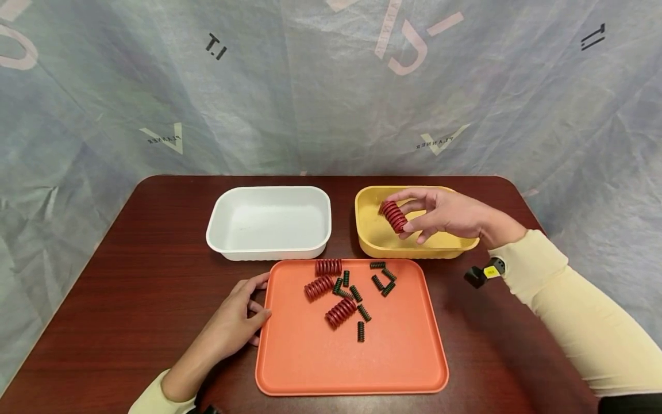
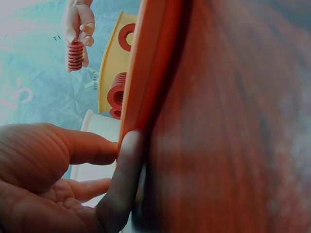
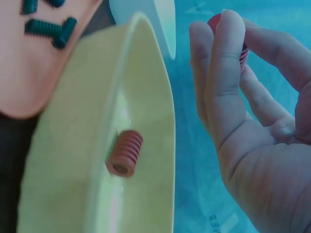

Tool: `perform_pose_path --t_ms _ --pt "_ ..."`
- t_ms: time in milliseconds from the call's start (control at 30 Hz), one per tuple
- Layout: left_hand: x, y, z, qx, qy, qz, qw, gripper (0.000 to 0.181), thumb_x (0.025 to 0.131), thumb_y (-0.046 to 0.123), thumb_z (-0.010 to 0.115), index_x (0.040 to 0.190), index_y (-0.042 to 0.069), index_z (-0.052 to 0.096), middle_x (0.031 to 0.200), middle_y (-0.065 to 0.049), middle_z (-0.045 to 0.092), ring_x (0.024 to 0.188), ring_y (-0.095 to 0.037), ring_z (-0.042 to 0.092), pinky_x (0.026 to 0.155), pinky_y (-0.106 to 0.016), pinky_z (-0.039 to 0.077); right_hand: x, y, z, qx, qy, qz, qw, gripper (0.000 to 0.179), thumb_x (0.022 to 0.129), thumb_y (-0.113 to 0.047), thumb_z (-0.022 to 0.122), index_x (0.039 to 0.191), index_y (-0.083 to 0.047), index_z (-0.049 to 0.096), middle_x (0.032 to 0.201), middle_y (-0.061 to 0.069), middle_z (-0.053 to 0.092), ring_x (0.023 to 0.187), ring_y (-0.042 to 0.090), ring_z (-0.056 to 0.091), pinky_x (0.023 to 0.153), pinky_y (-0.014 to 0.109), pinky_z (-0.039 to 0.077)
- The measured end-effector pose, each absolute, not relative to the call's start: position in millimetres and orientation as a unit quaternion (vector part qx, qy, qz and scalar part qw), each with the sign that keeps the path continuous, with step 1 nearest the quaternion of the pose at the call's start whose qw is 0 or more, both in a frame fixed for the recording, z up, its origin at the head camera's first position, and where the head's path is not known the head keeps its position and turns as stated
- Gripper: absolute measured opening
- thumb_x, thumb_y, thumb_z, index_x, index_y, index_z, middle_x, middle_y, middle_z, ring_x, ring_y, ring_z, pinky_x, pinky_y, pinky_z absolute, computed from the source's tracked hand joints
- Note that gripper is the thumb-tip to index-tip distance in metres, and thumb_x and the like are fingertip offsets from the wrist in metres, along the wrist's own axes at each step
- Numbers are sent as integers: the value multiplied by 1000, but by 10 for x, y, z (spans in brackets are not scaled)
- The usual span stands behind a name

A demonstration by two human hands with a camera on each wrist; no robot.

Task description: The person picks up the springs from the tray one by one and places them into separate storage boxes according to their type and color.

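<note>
Spring in grip: red spring (image 1: 395,217) held tilted, raised over yellow bin (image 1: 408,252) and apart from it; exact spot above the opening hard to judge.
Right hand (image 1: 442,213): curled into a pinch, thumb against fingertips, with the red spring between; could let the coil roll or shoot out if squeezed off-centre; likely cause, contact by fingertips alone, no palm behind.
Bin rim: could catch the coil if released too near the edge; might then send it bouncing onto table (image 1: 129,287) or back toward the tray.
Bin floor: bears a second red spring (image 3: 125,153), lying on its side; could be struck by a drop from this height; might clatter, roll or rebound.
Left hand (image 1: 233,322): partly closed at the left edge of orange tray (image 1: 393,356), seemingly pinching the rim between thumb and finger; could tilt or drag the tray if pulling unevenly.
Tray load: three large red springs (image 1: 341,313) near small dark green springs (image 1: 361,331); could roll if tipped, being round and loose; closest crowding around the large coils, so easy to nudge a small one while reaching for a big one.
White bin (image 1: 269,254): beside the yellow bin, just beyond the tray; could receive a wrong size through a careless reach, given both bins so near.
</note>
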State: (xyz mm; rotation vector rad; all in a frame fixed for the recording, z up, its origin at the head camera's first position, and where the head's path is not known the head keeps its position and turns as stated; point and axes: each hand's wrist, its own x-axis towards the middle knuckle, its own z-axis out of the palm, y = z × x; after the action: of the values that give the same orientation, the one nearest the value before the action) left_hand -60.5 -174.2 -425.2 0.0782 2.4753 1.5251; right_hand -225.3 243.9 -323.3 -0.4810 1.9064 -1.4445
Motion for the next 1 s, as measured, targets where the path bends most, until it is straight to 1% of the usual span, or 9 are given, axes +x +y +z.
perform_pose_path --t_ms 367,500,667,800,1000 --pt "-601 -1741 -4253 24 846 520 117 69 93 -10 68 154 9 43 141 -15 45 89 -22 65 46 -34 60 -2548 2505 -3157 -162 762 -515 358 65 95 -4 74 154 -11 46 141 20 56 112 38 68 85 48 63" --pt "-599 -1741 -4254 25 847 518 115 69 93 -10 68 154 9 43 141 -14 45 89 -22 65 45 -34 60 -2624 2462 -3143 -162 762 -512 363 63 96 -3 72 153 -8 45 141 22 58 113 43 67 83 45 64" --pt "-602 -1739 -4250 28 848 517 114 69 93 -10 68 154 9 43 140 -15 45 89 -22 64 46 -34 60 -2689 2416 -3141 -158 761 -510 368 63 96 -2 70 153 -7 44 143 23 57 114 44 66 80 41 64" --pt "-606 -1741 -4244 29 849 515 114 69 93 -9 69 154 9 43 140 -15 46 88 -21 64 46 -33 60 -2744 2379 -3146 -152 765 -501 376 63 97 -3 70 154 -8 43 144 23 56 117 45 64 82 43 64" --pt "-608 -1743 -4234 33 852 510 113 68 93 -8 69 154 9 43 139 -15 46 86 -21 64 47 -33 60 -2849 2319 -3203 -143 774 -479 388 62 97 -2 71 153 -7 45 142 22 57 115 40 66 86 46 63"
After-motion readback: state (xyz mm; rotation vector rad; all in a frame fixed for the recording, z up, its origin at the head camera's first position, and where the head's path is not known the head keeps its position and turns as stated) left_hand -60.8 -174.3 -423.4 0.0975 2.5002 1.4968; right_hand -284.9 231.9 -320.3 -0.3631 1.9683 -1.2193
